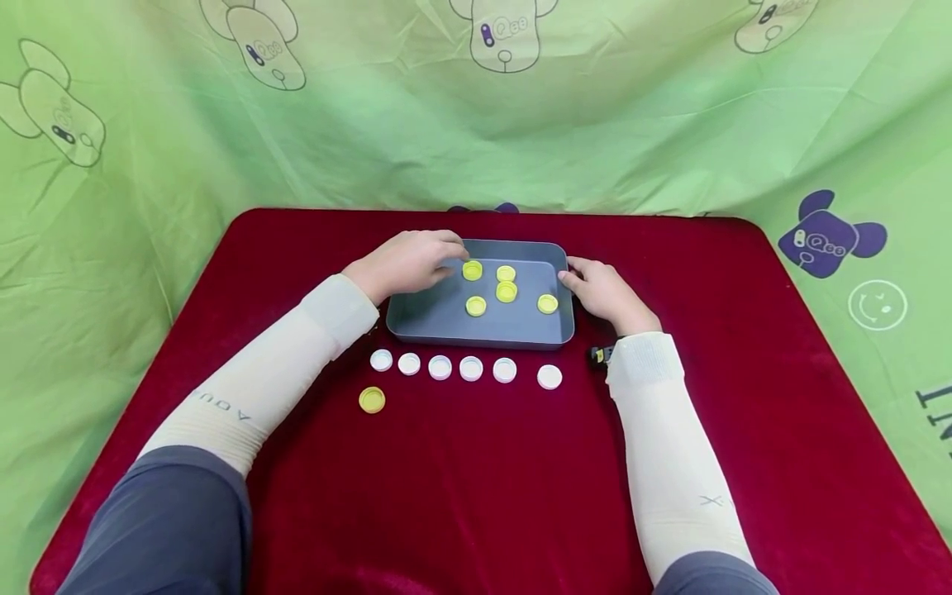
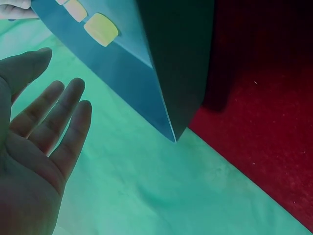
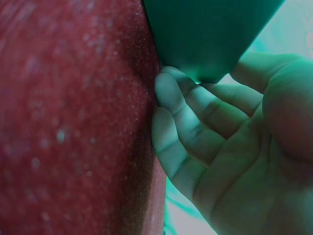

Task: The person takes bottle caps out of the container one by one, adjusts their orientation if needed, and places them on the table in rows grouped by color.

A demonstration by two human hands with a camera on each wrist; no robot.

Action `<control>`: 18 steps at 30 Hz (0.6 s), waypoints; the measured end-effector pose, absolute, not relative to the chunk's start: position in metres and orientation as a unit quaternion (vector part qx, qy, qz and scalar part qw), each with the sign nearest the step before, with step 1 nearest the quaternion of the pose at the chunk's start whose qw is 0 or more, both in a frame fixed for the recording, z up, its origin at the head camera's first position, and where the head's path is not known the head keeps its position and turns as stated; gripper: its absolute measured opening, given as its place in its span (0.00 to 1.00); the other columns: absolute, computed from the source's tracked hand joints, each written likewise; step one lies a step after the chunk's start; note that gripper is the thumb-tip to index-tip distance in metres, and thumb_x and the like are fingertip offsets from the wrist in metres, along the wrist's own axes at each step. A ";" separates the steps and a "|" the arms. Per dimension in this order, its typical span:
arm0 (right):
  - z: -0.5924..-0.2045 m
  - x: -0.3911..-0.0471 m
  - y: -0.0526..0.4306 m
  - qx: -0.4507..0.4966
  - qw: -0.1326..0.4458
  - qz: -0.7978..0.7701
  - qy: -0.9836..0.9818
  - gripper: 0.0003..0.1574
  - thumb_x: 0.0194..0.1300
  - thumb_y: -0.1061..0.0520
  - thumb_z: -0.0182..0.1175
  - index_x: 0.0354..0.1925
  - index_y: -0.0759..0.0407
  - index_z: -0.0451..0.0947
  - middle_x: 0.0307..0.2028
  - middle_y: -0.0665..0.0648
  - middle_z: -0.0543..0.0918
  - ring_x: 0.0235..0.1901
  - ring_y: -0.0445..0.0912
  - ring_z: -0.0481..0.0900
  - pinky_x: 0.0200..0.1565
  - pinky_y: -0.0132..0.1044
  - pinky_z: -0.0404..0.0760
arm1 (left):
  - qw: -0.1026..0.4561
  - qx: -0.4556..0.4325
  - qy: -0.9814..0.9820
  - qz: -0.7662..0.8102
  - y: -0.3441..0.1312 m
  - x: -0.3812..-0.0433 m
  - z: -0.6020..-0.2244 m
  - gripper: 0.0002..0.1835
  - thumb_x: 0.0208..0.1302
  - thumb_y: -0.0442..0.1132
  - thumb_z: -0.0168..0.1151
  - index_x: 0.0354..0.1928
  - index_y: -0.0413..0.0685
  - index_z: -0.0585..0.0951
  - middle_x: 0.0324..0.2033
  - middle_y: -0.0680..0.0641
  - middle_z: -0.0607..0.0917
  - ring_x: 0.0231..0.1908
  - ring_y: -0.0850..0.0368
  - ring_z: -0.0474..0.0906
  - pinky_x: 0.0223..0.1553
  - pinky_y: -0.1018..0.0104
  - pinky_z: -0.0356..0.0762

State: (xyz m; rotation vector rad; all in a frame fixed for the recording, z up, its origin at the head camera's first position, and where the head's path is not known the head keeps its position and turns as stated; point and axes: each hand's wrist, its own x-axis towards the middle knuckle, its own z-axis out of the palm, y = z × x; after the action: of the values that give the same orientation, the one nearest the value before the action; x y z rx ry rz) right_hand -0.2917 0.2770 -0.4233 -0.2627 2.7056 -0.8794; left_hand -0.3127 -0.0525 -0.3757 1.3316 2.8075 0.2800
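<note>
A grey rectangular tray (image 1: 476, 340) lies on the table with several yellow bottle caps (image 1: 506, 291) inside, two of them overlapping. My left hand (image 1: 413, 263) is over the tray's left part, its fingertips close to a yellow cap (image 1: 472, 270) near the back. In the left wrist view that left hand (image 2: 41, 132) shows loosely spread fingers and nothing held. At the tray's right side, my right hand (image 1: 601, 291) grips the wall, thumb over the rim. The right wrist view shows the right hand's fingers (image 3: 171, 95) against the outside of the tray's wall (image 3: 205, 39).
Several white caps (image 1: 471, 368) form a row in front of the tray. Closer to me at the left is one yellow cap (image 1: 372, 400). A small black object (image 1: 598, 356) shows by the right wrist. Red cloth (image 1: 461, 496) covers the table; a green curtain (image 1: 387, 140) hangs behind.
</note>
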 end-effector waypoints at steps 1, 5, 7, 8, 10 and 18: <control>-0.423 -0.292 0.277 -0.092 0.142 -0.304 0.938 0.35 0.76 0.48 0.47 0.73 0.64 0.56 0.68 0.64 0.64 0.68 0.58 0.60 0.66 0.55 0.59 | 0.013 0.427 0.900 0.089 -0.051 -0.314 -0.376 0.16 0.62 0.33 0.65 0.53 0.48 0.83 0.53 0.49 0.79 0.52 0.54 0.76 0.50 0.58 0.75; -0.422 -0.292 0.277 -0.094 0.142 -0.300 0.939 0.35 0.76 0.48 0.47 0.73 0.65 0.56 0.68 0.65 0.64 0.68 0.58 0.60 0.66 0.55 0.58 | 0.014 0.433 0.896 0.091 -0.047 -0.317 -0.377 0.16 0.62 0.33 0.65 0.52 0.48 0.83 0.53 0.49 0.79 0.52 0.54 0.77 0.49 0.57 0.76; -0.422 -0.292 0.277 -0.095 0.142 -0.299 0.939 0.35 0.76 0.48 0.47 0.73 0.65 0.57 0.68 0.65 0.65 0.68 0.59 0.60 0.65 0.55 0.59 | 0.014 0.435 0.896 0.090 -0.044 -0.319 -0.378 0.16 0.62 0.33 0.65 0.53 0.48 0.83 0.53 0.49 0.80 0.52 0.54 0.77 0.49 0.57 0.76; -0.422 -0.292 0.276 -0.094 0.142 -0.299 0.939 0.35 0.76 0.48 0.47 0.73 0.65 0.57 0.68 0.65 0.65 0.68 0.59 0.60 0.65 0.55 0.59 | 0.015 0.435 0.896 0.089 -0.043 -0.320 -0.378 0.16 0.62 0.33 0.65 0.53 0.48 0.83 0.52 0.49 0.80 0.52 0.54 0.77 0.50 0.57 0.76; -0.423 -0.292 0.276 -0.092 0.142 -0.299 0.939 0.35 0.76 0.48 0.47 0.73 0.65 0.57 0.68 0.65 0.65 0.68 0.59 0.60 0.65 0.55 0.59 | 0.019 0.434 0.897 0.088 -0.041 -0.321 -0.378 0.16 0.62 0.33 0.65 0.53 0.48 0.83 0.52 0.48 0.80 0.52 0.54 0.76 0.51 0.57 0.75; -0.422 -0.292 0.276 -0.092 0.140 -0.303 0.938 0.35 0.76 0.49 0.47 0.72 0.65 0.57 0.68 0.65 0.65 0.67 0.59 0.61 0.65 0.55 0.59 | 0.031 0.422 0.902 0.085 -0.037 -0.325 -0.382 0.17 0.63 0.34 0.65 0.54 0.48 0.83 0.54 0.49 0.79 0.54 0.54 0.76 0.54 0.57 0.73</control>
State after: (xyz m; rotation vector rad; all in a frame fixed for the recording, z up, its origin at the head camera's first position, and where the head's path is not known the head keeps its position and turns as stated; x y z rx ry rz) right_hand -0.2918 0.2759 -0.4219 -0.2665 2.7096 -0.8753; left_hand -0.3247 -0.0372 -0.3823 1.2984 2.7790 0.2624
